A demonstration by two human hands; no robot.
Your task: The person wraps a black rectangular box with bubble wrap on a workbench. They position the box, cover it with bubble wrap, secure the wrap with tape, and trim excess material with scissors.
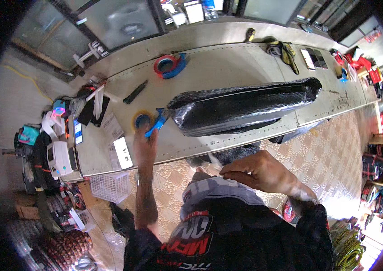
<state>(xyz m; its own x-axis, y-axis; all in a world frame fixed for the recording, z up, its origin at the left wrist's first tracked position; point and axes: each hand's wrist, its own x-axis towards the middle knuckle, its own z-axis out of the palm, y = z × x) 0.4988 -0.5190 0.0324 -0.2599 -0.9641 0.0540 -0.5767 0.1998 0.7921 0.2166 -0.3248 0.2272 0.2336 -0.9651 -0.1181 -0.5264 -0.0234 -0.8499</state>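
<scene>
My left hand [145, 145], blurred, grips a blue tape dispenser [157, 124] with a roll of tape [141, 117] on it, over the left part of the workbench [191, 149]. Just right of the dispenser lies a long parcel wrapped in shiny black plastic [239, 110], apparently with bubble wrap. My right hand [262, 171] hovers in front of my body, off the bench edge. Its thumb and fingertips are pinched together, and nothing shows between them.
Behind lie a second tape dispenser with red tape [167, 66] and a black cutter knife [135, 92]. Phones [77, 131] and a white label printer [61, 159] sit at left. A yellow-black pouch [284, 54] rests far right. Below the bench is a white wire basket [110, 186].
</scene>
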